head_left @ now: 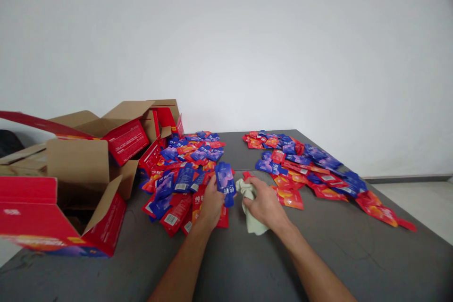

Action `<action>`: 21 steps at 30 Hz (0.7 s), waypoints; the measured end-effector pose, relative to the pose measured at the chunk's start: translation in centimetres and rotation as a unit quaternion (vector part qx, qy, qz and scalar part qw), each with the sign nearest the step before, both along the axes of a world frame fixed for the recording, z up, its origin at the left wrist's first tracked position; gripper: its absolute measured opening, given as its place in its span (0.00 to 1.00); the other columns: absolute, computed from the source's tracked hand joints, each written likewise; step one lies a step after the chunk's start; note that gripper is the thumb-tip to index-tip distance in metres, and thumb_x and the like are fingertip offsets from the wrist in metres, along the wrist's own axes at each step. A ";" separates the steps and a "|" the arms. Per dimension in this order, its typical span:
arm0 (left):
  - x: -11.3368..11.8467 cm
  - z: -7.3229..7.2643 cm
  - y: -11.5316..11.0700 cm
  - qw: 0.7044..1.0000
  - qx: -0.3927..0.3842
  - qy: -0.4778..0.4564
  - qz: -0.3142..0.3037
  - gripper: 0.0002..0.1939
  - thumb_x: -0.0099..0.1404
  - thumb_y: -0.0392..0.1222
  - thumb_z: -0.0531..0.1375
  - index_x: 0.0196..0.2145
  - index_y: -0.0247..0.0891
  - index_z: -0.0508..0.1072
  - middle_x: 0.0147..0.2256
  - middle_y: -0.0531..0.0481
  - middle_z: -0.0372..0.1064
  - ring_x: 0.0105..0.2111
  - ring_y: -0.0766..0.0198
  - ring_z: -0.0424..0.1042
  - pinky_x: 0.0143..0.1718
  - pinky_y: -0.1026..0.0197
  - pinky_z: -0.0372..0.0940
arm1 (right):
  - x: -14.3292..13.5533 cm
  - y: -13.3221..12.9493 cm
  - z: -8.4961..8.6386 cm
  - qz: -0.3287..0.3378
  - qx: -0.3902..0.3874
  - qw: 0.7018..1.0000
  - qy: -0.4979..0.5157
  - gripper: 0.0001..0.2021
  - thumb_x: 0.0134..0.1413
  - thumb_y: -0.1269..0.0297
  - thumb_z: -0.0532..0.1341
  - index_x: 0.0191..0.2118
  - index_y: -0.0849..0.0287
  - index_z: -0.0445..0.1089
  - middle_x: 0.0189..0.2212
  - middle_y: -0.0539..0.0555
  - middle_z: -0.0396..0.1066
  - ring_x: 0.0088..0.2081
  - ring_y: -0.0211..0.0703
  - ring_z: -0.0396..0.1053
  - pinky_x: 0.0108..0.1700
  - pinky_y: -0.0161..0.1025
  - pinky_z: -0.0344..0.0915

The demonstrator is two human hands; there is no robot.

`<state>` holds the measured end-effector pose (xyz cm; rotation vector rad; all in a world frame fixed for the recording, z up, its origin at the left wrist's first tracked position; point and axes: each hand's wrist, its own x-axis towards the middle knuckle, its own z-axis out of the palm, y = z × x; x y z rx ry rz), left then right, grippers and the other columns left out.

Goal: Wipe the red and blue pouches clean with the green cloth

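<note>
My left hand [211, 204] is closed on a blue pouch [225, 183] with white print, held upright over the front right edge of the left pile. Bunched in my right hand [264, 203] is a pale green cloth [253, 219], its lower end hanging toward the table. The pouch and the cloth are close together but apart. Red and blue pouches [177, 211] lie heaped beside and beyond my left hand. Just past my right hand, an orange-red pouch [288, 197] lies flat on the table.
An open red carton [63, 217] stands at the left front, with more open cartons [127, 139] behind it. Rows of pouches [329, 177] run along the right side of the dark grey table [318, 255]. A white wall [226, 47] rises behind.
</note>
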<state>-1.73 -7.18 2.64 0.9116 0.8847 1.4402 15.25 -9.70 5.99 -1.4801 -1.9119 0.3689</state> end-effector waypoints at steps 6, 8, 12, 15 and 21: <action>0.1 0.3 -0.4 0.999 -0.014 -0.017 -0.031 0.38 0.45 0.28 0.64 0.56 0.45 0.69 0.45 0.45 0.77 0.39 0.59 0.75 0.33 0.64 0.66 | -1.5 -0.3 -1.4 0.174 0.112 0.978 -0.011 0.26 0.49 0.77 0.59 0.55 0.54 0.70 0.52 0.56 0.70 0.53 0.50 0.65 0.57 0.49 0.62; 0.0 0.3 -0.6 0.999 -0.012 -0.008 -0.050 0.38 0.45 0.29 0.64 0.56 0.44 0.70 0.45 0.44 0.77 0.38 0.58 0.75 0.34 0.63 0.67 | -1.7 -0.3 -1.7 0.167 0.125 0.978 -0.020 0.24 0.53 0.77 0.59 0.55 0.53 0.70 0.53 0.57 0.69 0.54 0.51 0.64 0.56 0.50 0.63; 0.1 0.4 -1.0 0.995 -0.018 0.005 -0.099 0.38 0.45 0.28 0.63 0.56 0.42 0.72 0.45 0.43 0.77 0.36 0.58 0.75 0.30 0.64 0.66 | -1.2 0.1 -1.4 0.092 0.164 0.982 -0.018 0.20 0.62 0.72 0.55 0.57 0.52 0.70 0.55 0.57 0.68 0.55 0.52 0.62 0.56 0.51 0.63; 0.6 0.5 -1.3 0.990 -0.020 0.000 -0.142 0.38 0.44 0.27 0.63 0.55 0.42 0.74 0.45 0.43 0.77 0.36 0.57 0.74 0.30 0.64 0.65 | -0.6 0.5 -1.1 0.041 0.181 0.982 -0.017 0.19 0.65 0.68 0.54 0.58 0.53 0.69 0.56 0.57 0.67 0.55 0.53 0.61 0.56 0.51 0.62; 0.8 -0.2 -1.2 0.988 -0.021 -0.024 -0.150 0.43 0.42 0.24 0.61 0.58 0.43 0.70 0.47 0.43 0.75 0.30 0.65 0.71 0.24 0.69 0.57 | -0.5 0.4 -1.2 0.073 0.156 0.983 -0.059 0.24 0.59 0.72 0.56 0.61 0.53 0.66 0.58 0.56 0.66 0.54 0.54 0.60 0.56 0.52 0.61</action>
